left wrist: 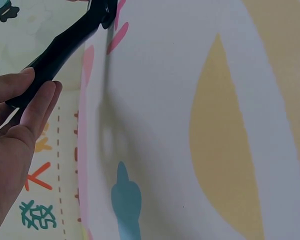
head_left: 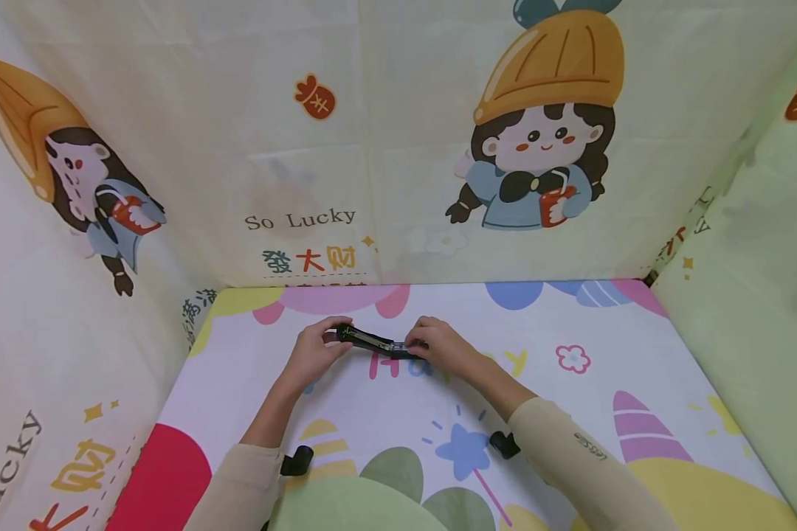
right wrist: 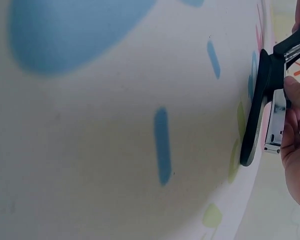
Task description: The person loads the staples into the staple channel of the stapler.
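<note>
A black stapler (head_left: 370,340), swung wide open, is held between both hands just above the printed table cover. My left hand (head_left: 314,355) pinches the far end of its black top arm (left wrist: 65,47) between thumb and fingers. At the hinge end, my right hand (head_left: 446,348) has thumb and fingers on the silver metal staple magazine (right wrist: 275,120). Beside that magazine runs the long black base (right wrist: 255,110), angled apart from it. Part of the magazine is hidden behind the right fingers in the head view.
The white table cover (head_left: 544,413) carries colourful printed shapes and letters. Cream printed cloth (head_left: 412,147) hangs behind the table and along both sides. Black wrist devices (head_left: 297,462) show at both sleeves.
</note>
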Available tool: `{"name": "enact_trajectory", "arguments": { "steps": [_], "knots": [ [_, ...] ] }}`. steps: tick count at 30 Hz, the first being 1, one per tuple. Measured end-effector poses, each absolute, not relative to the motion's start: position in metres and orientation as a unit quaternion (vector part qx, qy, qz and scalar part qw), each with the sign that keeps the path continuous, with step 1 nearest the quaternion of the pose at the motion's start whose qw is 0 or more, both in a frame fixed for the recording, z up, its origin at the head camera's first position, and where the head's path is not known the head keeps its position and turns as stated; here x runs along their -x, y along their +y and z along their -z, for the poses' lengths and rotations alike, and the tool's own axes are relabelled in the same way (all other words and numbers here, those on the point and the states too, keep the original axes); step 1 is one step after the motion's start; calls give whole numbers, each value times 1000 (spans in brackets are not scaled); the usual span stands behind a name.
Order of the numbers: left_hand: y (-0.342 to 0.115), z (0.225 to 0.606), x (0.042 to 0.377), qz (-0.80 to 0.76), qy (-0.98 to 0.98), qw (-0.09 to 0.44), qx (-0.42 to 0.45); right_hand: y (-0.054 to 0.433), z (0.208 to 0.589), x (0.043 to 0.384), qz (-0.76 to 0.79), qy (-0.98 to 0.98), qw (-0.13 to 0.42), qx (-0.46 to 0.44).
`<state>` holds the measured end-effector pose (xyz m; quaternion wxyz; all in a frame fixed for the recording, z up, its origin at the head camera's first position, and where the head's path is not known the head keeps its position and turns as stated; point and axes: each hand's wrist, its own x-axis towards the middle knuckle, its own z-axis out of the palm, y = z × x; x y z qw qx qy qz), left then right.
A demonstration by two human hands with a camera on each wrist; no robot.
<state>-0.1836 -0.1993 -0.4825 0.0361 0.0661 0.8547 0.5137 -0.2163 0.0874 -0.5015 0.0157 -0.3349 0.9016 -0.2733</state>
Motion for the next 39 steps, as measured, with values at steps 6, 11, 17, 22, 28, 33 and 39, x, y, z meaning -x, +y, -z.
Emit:
{"name": "enact_trajectory", "arguments": {
  "steps": [6, 11, 17, 22, 28, 33, 39],
  "knots": [
    [-200, 483, 184, -518, 851, 36, -71, 87, 501, 217, 278, 900, 21, 336],
    [-200, 483, 184, -520, 850, 35, -71, 87, 504, 219, 283, 899, 23, 333],
    [-198, 483, 184, -518, 852, 29, -71, 87, 508, 218, 289, 897, 9, 334],
    [-198, 482, 184, -513, 855, 31, -68, 87, 507, 217, 291, 897, 8, 333],
    [-197, 481, 184, -511, 856, 36, -68, 89, 507, 217, 293, 896, 13, 333],
    [-197, 480, 184, -512, 856, 37, -63, 91, 508, 217, 292, 895, 10, 338],
    [-197, 480, 184, -509, 858, 39, -59, 96, 510, 216, 279, 894, 18, 350]
  ]
}}
